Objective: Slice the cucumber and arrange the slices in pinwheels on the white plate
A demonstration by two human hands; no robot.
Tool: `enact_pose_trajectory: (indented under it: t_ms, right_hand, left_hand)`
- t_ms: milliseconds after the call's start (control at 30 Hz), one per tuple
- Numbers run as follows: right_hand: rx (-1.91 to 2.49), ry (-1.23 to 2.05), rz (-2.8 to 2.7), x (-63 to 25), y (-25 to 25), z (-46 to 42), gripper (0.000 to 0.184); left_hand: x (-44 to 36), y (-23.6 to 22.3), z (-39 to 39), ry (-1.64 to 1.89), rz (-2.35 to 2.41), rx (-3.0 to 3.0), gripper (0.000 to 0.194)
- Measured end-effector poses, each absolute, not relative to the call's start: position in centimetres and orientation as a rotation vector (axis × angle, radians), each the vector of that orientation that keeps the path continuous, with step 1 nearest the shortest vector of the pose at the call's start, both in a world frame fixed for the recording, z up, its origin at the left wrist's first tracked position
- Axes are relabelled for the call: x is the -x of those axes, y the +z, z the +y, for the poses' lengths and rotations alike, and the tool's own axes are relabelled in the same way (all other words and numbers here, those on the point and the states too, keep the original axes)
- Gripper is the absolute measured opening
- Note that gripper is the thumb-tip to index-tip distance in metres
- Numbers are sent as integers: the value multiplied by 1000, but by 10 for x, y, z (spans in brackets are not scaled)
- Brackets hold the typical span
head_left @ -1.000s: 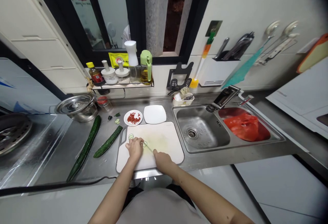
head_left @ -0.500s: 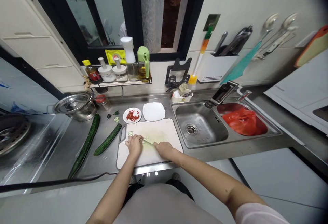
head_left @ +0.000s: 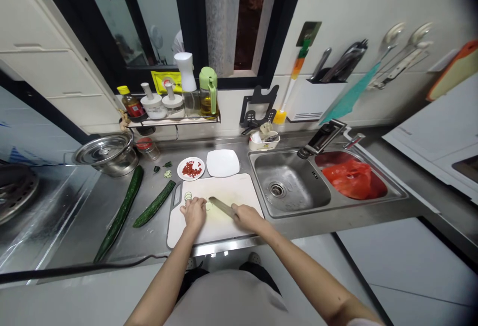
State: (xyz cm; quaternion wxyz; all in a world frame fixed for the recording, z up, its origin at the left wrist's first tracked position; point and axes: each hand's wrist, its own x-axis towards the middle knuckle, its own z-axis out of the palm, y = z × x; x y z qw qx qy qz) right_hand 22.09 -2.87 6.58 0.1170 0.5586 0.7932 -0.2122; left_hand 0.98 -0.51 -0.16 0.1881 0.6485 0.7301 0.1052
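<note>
My left hand (head_left: pixel 194 212) rests on the white cutting board (head_left: pixel 224 226), fingers curled down over cucumber slices (head_left: pixel 188 196) that peek out at its far left side. What lies under the palm is hidden. A thin pale slice (head_left: pixel 208 207) is on the board just right of the fingertips. In my right hand (head_left: pixel 246 216) is the handle of a kitchen knife (head_left: pixel 221 206); its blade points left, the tip close to my left fingers. Two dark green cucumbers, a longer one (head_left: pixel 121 211) and a shorter one (head_left: pixel 154 205), lie left of the board.
Behind the board stand a plate of chopped red pieces (head_left: pixel 191 168) and a white square plate (head_left: pixel 223 163). Cucumber ends (head_left: pixel 168 164) lie near them. A lidded steel pot (head_left: pixel 106 154) is at left. On the right is the sink (head_left: pixel 291 181), with a red bag (head_left: pixel 349 176) in its second basin.
The knife has swung away from my left fingertips, its blade now showing broadside, and my right hand has shifted slightly right. A pale slice lies uncovered. My left hand stays nearly in place.
</note>
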Motion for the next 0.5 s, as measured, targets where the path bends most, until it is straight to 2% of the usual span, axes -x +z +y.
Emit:
enact_pose_trajectory:
  t_ms: [233, 500]
  right_hand:
    - [-2114, -867, 2155, -238, 38, -49, 23]
    - [-2178, -994, 2182, -234, 22, -49, 17]
  left_hand:
    - [-13, -1, -6, 284, 2066, -1866, 22]
    - [-24, 10, -11, 352, 2043, -1741, 16]
